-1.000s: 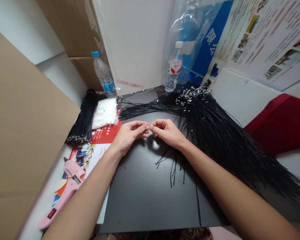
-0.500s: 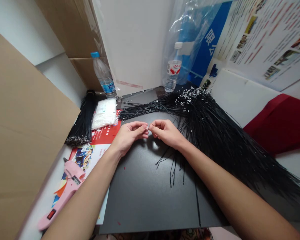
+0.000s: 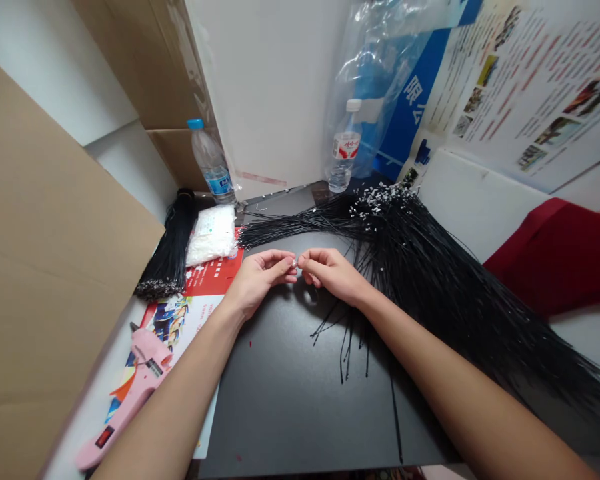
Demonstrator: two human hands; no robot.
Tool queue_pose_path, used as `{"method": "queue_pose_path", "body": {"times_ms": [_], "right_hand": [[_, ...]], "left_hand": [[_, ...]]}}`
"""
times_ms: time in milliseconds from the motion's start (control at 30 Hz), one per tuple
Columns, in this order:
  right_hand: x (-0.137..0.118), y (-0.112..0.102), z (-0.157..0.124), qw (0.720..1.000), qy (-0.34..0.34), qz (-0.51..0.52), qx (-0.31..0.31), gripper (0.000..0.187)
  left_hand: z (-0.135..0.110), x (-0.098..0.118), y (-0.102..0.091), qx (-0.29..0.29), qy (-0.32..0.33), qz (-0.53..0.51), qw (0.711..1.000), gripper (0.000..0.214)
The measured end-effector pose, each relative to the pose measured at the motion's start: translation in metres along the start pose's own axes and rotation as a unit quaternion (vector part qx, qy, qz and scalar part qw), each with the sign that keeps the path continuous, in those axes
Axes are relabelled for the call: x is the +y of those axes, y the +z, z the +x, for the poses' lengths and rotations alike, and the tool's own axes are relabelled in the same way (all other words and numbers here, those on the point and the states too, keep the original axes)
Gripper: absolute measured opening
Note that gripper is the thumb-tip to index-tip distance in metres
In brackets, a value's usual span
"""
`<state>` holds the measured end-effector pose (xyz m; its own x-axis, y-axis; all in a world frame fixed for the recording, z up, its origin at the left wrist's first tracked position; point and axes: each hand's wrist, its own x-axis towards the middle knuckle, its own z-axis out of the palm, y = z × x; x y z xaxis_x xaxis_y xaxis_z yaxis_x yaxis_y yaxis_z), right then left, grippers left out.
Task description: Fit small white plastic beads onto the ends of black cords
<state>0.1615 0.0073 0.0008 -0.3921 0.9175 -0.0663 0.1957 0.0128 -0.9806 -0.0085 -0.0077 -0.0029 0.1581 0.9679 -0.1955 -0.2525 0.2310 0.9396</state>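
Observation:
My left hand (image 3: pixel 265 277) and my right hand (image 3: pixel 327 270) meet fingertip to fingertip above the dark grey table (image 3: pixel 280 400). Both are closed in a pinch. Between them shows a tiny pale, shiny piece (image 3: pixel 295 264), too small to name, pinched by the left thumb and fingers. The right thumb and forefinger press together right beside it; what they grip is hidden. To the right of my right hand lies a large heap of thin black cords (image 3: pixel 430 287) with small white tips. A narrower bundle of black cords (image 3: pixel 290 223) stretches behind both hands.
At left are a pink glue gun (image 3: pixel 147 367), a white plastic packet (image 3: pixel 213 233) and another black cord bundle (image 3: pixel 173 247). Two water bottles (image 3: pixel 210 163) (image 3: pixel 346 147) stand at the back. A cardboard sheet (image 3: pixel 55 253) borders the left; red cloth (image 3: pixel 560 260) lies right.
The whole view has shifted slightly, so things sit a little lower. My hands stay together at the same spot over the table, with the fingertips slightly moved.

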Motion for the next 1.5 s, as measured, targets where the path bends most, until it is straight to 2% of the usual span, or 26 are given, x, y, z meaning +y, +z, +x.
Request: {"method": "queue_pose_path", "body": {"times_ms": [167, 367, 767, 1000, 1167, 1500], "right_hand": [[0.002, 0.002, -0.001, 1.000, -0.008, -0.025, 0.006, 0.022], [0.008, 0.004, 0.001, 0.999, -0.019, -0.036, 0.024, 0.029], [0.010, 0.008, -0.001, 0.989, -0.071, -0.102, 0.081, 0.020], [0.007, 0.010, -0.004, 0.968, -0.102, -0.192, 0.127, 0.015], [0.006, 0.011, -0.004, 0.965, -0.101, -0.199, 0.137, 0.016], [0.010, 0.011, -0.002, 0.965, -0.108, -0.187, 0.147, 0.015]], "left_hand": [[-0.001, -0.001, 0.001, 0.006, 0.022, 0.007, 1.000, 0.025], [0.001, -0.002, 0.001, 0.008, 0.007, -0.005, 1.000, 0.031], [0.001, -0.002, 0.005, 0.040, -0.012, -0.055, 0.998, 0.019], [-0.001, -0.002, 0.011, 0.076, 0.041, -0.036, 0.996, 0.019], [-0.002, -0.001, 0.009, 0.072, 0.057, 0.003, 0.996, 0.025], [-0.003, 0.003, 0.009, 0.061, 0.045, 0.006, 0.997, 0.025]]}}
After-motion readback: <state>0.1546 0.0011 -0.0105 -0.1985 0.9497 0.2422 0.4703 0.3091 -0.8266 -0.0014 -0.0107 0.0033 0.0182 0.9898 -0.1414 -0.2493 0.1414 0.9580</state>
